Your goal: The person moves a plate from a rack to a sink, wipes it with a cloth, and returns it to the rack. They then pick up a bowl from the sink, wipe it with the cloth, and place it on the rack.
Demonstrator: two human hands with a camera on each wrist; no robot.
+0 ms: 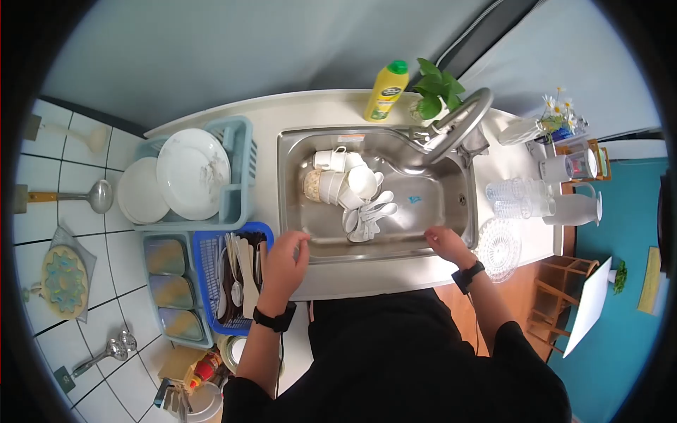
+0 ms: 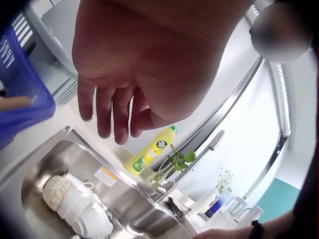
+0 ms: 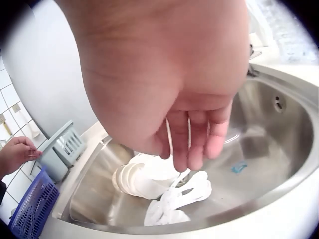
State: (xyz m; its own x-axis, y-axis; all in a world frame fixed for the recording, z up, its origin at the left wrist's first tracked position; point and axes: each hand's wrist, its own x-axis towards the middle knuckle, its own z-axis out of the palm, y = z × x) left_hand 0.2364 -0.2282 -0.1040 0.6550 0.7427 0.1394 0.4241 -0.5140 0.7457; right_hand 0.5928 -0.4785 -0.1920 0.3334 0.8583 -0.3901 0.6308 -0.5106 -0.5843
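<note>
My left hand hovers at the sink's front left corner, beside the blue basket, fingers loosely bent and holding nothing. Over the front right rim is my right hand, also holding nothing, its fingers hanging relaxed in the right wrist view. Between them lies the steel sink. White cups and bowls are heaped in its left half, one bowl with a tan patterned outside. White soup spoons lie in a pile in front of them. A small blue piece sits on the sink floor.
The faucet arches over the back right. A yellow cleaner bottle and a plant stand behind the sink. Left are a rack with plates and a blue utensil basket. Glasses and a glass plate are right.
</note>
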